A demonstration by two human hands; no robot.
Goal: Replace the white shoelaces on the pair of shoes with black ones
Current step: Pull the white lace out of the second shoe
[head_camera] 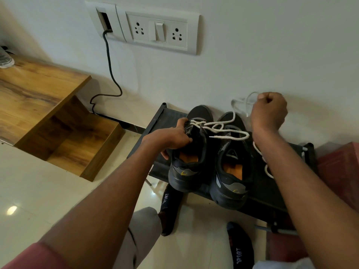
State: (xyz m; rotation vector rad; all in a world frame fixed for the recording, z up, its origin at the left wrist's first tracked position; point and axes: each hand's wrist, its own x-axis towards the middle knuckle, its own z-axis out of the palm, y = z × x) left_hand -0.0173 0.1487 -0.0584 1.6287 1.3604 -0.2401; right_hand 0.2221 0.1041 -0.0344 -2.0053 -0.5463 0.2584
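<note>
Two black shoes sit side by side on a dark rack (275, 193) by the wall, with their toes pointing at the wall. The left shoe (191, 152) has its white lace (223, 131) only in the holes near the toe. The holes close to the opening look empty, and the loose part of the lace lies in loops across both shoes. The left hand (172, 138) grips the side of this shoe near the lace holes, fingers curled on it, and keeps it steady. The right hand (269, 111) is up in the air near the wall. It is closed in a fist round a thin white string, which looks like the lace end being pulled out. The right shoe (232, 167) seems to have no lace in it at all. Another white lace (261, 154) lies on the rack beside it, partly hidden by the right arm. So the job looks about one quarter done: one white lace is out and the second is coming out. No black laces can be seen anywhere. Both shoes need those put in.
</note>
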